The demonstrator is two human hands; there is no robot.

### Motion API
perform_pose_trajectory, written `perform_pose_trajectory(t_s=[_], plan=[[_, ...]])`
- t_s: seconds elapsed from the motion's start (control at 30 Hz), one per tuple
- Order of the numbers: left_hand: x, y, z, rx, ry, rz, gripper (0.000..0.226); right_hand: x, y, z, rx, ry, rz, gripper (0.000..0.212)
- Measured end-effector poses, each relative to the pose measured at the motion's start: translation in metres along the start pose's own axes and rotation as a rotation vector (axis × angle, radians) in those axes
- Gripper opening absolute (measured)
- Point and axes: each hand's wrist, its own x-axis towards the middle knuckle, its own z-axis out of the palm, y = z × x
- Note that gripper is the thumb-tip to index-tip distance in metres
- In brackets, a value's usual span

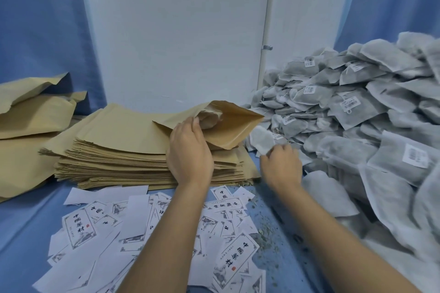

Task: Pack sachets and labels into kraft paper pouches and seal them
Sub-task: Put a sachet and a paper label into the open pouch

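The open kraft pouch sits atop the pouch stack, its near lip gripped by the curled fingers of the left hand. Just right of them, the right hand pinches 1 white sachet. Labels reading 中國藥材 lie beneath both wrists.

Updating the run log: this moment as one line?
step: loading sachet | left hand: holds pouch mouth open | right hand: pinches sachet beside pouch | sachet: not yet inside
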Motion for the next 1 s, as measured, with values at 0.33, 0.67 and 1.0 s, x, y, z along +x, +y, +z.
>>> perform_pose_trajectory(t_s=[0.33,0.67,1.0], plan=[[-0.002,-0.005,0.004,0.003,0.021,-0.023,0.042,-0.002,0.015,0.016,-0.426,-0.269,0.082,0.057],[0.007,-0.005,0.008,-0.069,0.011,-0.033,0.042,0.011,0.0,0.011,0.118,0.026,0.174,0.069],[0.02,-0.015,0.018,-0.069,0.028,-0.023,0.04,0.047,0.003,0.046,0.082,-0.171,-0.11,0.054]])
